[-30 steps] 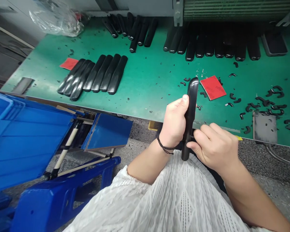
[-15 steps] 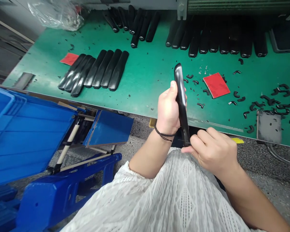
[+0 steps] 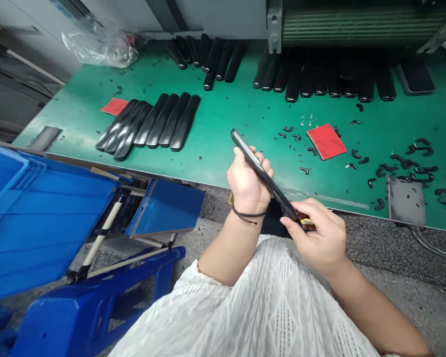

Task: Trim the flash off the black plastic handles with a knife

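The left hand (image 3: pixel 247 181) is curled shut around the middle of a long black moulded bar (image 3: pixel 271 186), which slants from about ten o'clock down to four o'clock, above the front edge of the green counter (image 3: pixel 223 163). The right hand (image 3: pixel 317 233) is nearly closed on the bar's lower end, thumb and fingers pinched together. A small yellow object (image 3: pixel 306 221) shows at those fingers, too small and partly hidden to identify.

The step in hand looks like close handwork at that lower end, probably trimming or finishing. It appears to call for the left hand's firm hold and careful work by the right.

At twelve o'clock, rows of matching black bars (image 3: pixel 148 124) lie side by side on the counter, with more (image 3: pixel 312 79) farther back. At about two o'clock, a red square pad (image 3: pixel 326 141) sits among curled black scraps (image 3: pixel 401 163), and a grey metal plate (image 3: pixel 405 201) lies near the counter's front edge.

At nine o'clock, a blue plastic crate (image 3: pixel 40 213) sits tilted beside the counter, its blue inside showing and no contents visible from this angle. A blue plastic stool (image 3: pixel 96 307) stands below it. A crumpled clear plastic bag (image 3: pixel 98 47) lies at the counter's far corner.
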Tool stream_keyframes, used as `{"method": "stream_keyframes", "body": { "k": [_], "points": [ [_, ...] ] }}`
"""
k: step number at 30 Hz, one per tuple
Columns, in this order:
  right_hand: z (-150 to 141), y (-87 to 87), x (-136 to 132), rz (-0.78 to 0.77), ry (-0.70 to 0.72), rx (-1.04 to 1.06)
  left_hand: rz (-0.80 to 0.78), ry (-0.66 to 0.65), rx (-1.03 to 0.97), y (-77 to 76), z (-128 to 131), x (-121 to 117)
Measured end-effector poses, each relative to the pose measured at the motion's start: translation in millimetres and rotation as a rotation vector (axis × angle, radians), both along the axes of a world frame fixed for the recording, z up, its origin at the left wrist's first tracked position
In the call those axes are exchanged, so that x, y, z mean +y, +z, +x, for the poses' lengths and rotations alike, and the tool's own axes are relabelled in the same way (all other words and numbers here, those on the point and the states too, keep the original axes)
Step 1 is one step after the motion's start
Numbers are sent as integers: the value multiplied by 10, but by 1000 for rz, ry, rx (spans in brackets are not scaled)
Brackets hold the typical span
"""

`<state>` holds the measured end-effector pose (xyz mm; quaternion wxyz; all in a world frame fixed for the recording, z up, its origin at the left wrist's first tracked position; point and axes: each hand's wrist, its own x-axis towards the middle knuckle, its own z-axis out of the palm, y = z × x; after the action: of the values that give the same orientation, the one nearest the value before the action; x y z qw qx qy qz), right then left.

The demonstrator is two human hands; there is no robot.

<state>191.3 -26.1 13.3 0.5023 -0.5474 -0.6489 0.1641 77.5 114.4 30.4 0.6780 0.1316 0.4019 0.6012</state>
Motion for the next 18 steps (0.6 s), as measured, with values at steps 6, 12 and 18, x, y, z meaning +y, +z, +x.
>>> {"method": "stream_keyframes", "body": {
  "k": [6,12,18],
  "points": [
    [69,234,-9,-19,-63,155,761,246,1016,-31,-136,-216],
    [213,366,-91,-111,114,121,1472,-145,1229,80,-247,-287],
    [457,455,-44,-19,220,-335,1512,-148,1229,75,-277,-195]
  ]
}}
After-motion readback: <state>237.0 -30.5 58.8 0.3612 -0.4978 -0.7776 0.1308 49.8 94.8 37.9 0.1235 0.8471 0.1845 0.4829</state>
